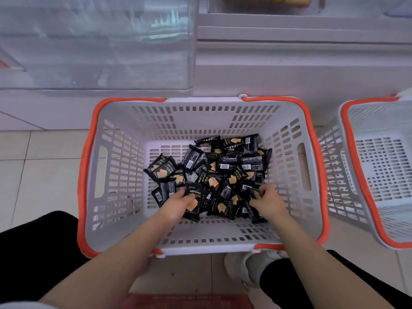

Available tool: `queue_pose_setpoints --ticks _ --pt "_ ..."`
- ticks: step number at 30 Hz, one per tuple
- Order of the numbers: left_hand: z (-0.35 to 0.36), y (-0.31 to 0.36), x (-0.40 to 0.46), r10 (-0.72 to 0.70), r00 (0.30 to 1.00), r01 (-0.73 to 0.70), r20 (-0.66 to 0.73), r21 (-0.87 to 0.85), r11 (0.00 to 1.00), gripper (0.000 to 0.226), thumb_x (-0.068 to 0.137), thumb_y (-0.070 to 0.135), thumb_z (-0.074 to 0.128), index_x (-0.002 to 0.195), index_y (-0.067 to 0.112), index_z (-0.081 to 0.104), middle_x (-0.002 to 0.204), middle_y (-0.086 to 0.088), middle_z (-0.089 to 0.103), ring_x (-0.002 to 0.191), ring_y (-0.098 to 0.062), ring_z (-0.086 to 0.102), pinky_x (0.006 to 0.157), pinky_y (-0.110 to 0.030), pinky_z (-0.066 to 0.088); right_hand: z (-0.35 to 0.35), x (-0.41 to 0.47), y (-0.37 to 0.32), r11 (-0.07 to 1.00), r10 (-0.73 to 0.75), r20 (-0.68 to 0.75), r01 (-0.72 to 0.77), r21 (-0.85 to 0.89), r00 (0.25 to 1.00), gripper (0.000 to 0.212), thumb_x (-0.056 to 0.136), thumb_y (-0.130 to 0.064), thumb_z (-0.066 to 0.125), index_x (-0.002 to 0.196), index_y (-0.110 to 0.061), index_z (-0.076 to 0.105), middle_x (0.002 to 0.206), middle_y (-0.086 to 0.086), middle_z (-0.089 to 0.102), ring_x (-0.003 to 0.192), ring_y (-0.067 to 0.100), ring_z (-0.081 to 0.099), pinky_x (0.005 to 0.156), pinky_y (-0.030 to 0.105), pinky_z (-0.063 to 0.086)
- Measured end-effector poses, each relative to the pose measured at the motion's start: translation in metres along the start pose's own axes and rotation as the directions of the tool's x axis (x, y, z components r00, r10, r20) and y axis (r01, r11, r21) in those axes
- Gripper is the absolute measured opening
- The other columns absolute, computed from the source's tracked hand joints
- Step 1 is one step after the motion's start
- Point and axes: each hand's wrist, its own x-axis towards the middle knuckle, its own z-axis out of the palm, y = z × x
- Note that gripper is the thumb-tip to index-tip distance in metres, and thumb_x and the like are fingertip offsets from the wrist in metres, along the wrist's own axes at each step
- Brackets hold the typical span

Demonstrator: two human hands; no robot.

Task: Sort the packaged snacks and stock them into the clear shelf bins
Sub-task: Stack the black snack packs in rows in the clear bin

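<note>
- left hand (178,202) grips a black DRYCAKE packet (193,202), thumb across its face
- right hand (266,200) pinches another black packet (249,188) just ahead of its fingers
- both inside the white basket (120,166)

Black snack packets (214,172) heaped loose in basket (124,166); clear shelf bin (95,45) behind.

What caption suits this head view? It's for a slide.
Both hands gather black snack packets from a white basket.

Prob. a shop, shopping baskets (93,152), clear shelf bins (95,45)
</note>
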Motion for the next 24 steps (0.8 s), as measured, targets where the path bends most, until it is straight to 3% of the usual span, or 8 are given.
queue_pose_setpoints --ticks 2,4,8,12,16,19,22,24 --pt "-0.001 0.005 0.002 -0.011 1.0 0.011 -0.002 0.018 1.0 0.046 0.097 0.029 0.045 0.141 0.019 0.037 0.131 0.001 0.05 0.109 -0.013 0.044 0.092 -0.028 0.028 -0.001 -0.018 -0.016 0.964 -0.151 0.058 0.134 0.228 0.987 0.048 0.079 -0.014 0.068 0.121 -0.016 0.044 0.107 -0.001 0.056 0.085 0.011 0.057 0.068 0.025 0.043" --pt "-0.001 0.011 0.003 -0.046 0.999 0.046 0.009 0.026 0.999 0.034 0.096 0.027 0.044 0.128 0.015 0.051 0.126 -0.005 0.056 0.115 -0.023 0.05 0.096 -0.032 0.034 0.004 -0.036 -0.035 0.914 -0.356 0.154 0.31 0.261 0.922 0.034 0.079 -0.014 0.068 0.109 -0.025 0.056 0.105 -0.009 0.06 0.092 0.009 0.059 0.078 0.025 0.048" --pt "-0.004 0.022 0.002 -0.106 0.991 0.114 0.078 -0.105 0.988 0.028 0.097 0.023 0.038 0.082 0.014 0.059 0.075 -0.007 0.065 0.068 -0.019 0.062 0.06 -0.027 0.052 0.023 -0.064 -0.058 0.765 -0.642 0.226 0.593 0.253 0.733 0.028 0.078 -0.01 0.068 0.098 -0.029 0.066 0.102 -0.017 0.061 0.093 -0.001 0.057 0.087 0.015 0.042" --pt "-0.017 0.016 0.007 -0.126 0.981 0.149 0.151 -0.152 0.977 0.024 0.096 0.022 0.04 0.099 0.012 0.061 0.087 -0.008 0.068 0.08 -0.022 0.063 0.072 -0.033 0.052 0.026 -0.059 -0.057 0.688 -0.712 0.259 0.722 0.07 0.653 0.034 0.079 -0.002 0.063 0.104 -0.025 0.068 0.119 -0.014 0.056 0.113 0.005 0.04 0.105 0.022 0.025" --pt "-0.022 0.009 -0.003 -0.123 0.934 0.086 0.336 0.124 0.989 0.039 0.085 0.056 0.049 0.11 0.027 0.058 0.095 0.014 0.069 0.086 -0.003 0.064 0.071 -0.018 0.049 0.033 -0.053 -0.054 0.671 -0.693 0.358 0.742 0.0 0.626 0.037 0.082 0.005 0.056 0.102 -0.024 0.067 0.13 -0.014 0.053 0.127 0.009 0.033 0.112 0.033 0.023" --pt "-0.019 0.002 -0.003 -0.057 0.949 0.007 0.31 0.16 0.987 0.049 0.085 0.055 0.05 0.127 0.03 0.048 0.105 0.015 0.057 0.099 -0.003 0.055 0.088 -0.026 0.041 0.041 -0.051 -0.054 0.696 -0.681 0.32 0.718 0.003 0.658 0.036 0.083 0.0 0.059 0.108 -0.026 0.058 0.143 -0.01 0.038 0.134 0.009 0.029 0.115 0.032 0.021" --pt "-0.018 0.005 0.001 0.048 0.978 -0.052 0.202 0.015 0.999 0.016 0.09 0.043 0.051 0.101 0.035 0.058 0.085 0.022 0.064 0.073 0.008 0.061 0.067 -0.016 0.046 0.041 -0.035 -0.056 0.811 -0.583 0.095 0.584 0.022 0.807 0.054 0.081 -0.016 0.068 0.129 -0.024 0.044 0.141 -0.005 0.035 0.127 0.011 0.037 0.111 0.031 0.028" --pt "-0.02 0.008 0.003 0.087 0.99 -0.087 0.115 -0.003 0.996 0.009 0.089 0.046 0.053 0.092 0.04 0.058 0.089 0.024 0.061 0.082 0.004 0.059 0.08 -0.021 0.041 0.034 -0.017 -0.054 0.886 -0.453 0.139 0.462 -0.032 0.88 0.051 0.086 -0.017 0.064 0.133 -0.019 0.044 0.138 0.001 0.044 0.121 0.017 0.048 0.103 0.031 0.038"
